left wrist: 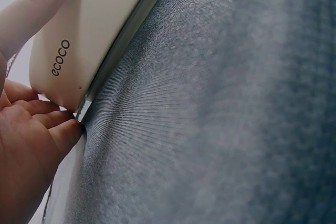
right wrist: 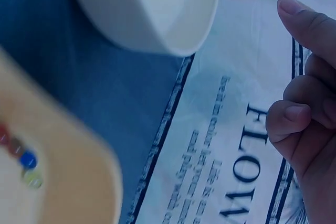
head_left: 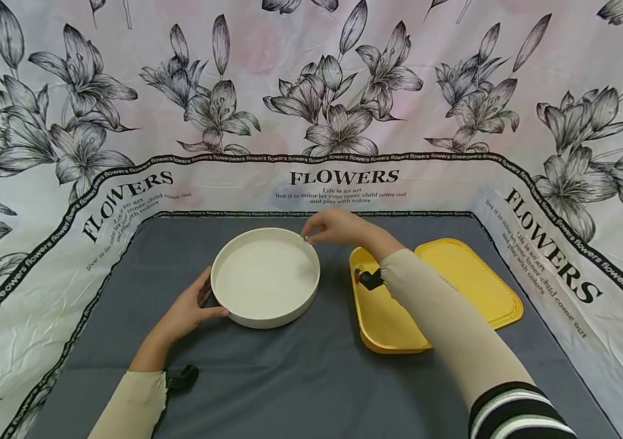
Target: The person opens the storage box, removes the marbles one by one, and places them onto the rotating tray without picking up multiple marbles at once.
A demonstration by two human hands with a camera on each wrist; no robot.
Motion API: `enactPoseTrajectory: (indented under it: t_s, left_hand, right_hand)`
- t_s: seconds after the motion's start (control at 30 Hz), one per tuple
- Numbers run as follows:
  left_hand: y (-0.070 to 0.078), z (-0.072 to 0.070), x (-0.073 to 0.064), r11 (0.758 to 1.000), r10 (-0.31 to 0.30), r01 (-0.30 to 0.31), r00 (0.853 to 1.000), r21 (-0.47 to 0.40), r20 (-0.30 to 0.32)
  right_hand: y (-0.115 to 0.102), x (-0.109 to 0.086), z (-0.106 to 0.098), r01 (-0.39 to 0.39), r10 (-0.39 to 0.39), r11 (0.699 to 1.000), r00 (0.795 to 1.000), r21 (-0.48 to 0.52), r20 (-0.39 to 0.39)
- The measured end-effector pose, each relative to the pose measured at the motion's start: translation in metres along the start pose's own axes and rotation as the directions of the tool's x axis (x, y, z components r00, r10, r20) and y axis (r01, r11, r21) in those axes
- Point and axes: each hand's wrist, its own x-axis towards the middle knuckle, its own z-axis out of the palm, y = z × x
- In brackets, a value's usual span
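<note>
A round cream-white dish (head_left: 265, 275) with a low wall sits on the grey cloth, its side printed "ecoco" in the left wrist view. My left hand (head_left: 193, 311) holds the dish at its left side, thumb (left wrist: 39, 11) against the wall and other fingers (left wrist: 50, 116) by its bottom edge. At the dish's far right rim is my right hand (head_left: 339, 228), a small shiny ball (head_left: 305, 238) at its fingertips in the head view. In the right wrist view, the fingers (right wrist: 299, 114) are bent beside the dish and the ball does not show.
Right of the dish stands a yellow box (head_left: 391, 323), partly under the right forearm, with several small coloured balls (right wrist: 26, 158) in its far left corner. A yellow lid (head_left: 470, 274) lies beyond it. Behind, a flower-printed cloth (head_left: 339, 183) borders the grey area.
</note>
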Motion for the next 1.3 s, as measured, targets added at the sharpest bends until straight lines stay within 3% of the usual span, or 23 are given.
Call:
enactPoseTrajectory:
  t_s: [0.33, 0.67, 0.97, 1.3]
  left_hand:
    - [-0.004, 0.0, 0.0, 0.999, 0.028, -0.028, 1.0, -0.026, 0.002]
    - [-0.005, -0.003, -0.001, 1.0, 0.016, -0.016, 1.0, -0.016, -0.007]
    - [-0.002, -0.001, -0.001, 0.999, 0.013, -0.013, 1.0, -0.032, -0.002]
    - [-0.002, 0.0, 0.0, 1.0, 0.001, -0.001, 1.0, -0.028, -0.008]
  right_hand:
    - [-0.017, 0.052, 0.019, 0.067, -0.064, 0.997, 0.995, -0.042, 0.081]
    - [-0.014, 0.096, 0.05, 0.029, -0.025, 0.999, 0.991, -0.028, 0.135]
    - [-0.006, 0.109, 0.071, -0.031, 0.035, 0.999, 0.991, -0.027, 0.13]
    - [0.002, 0.106, 0.069, -0.044, 0.047, 0.999, 0.993, -0.029, 0.113]
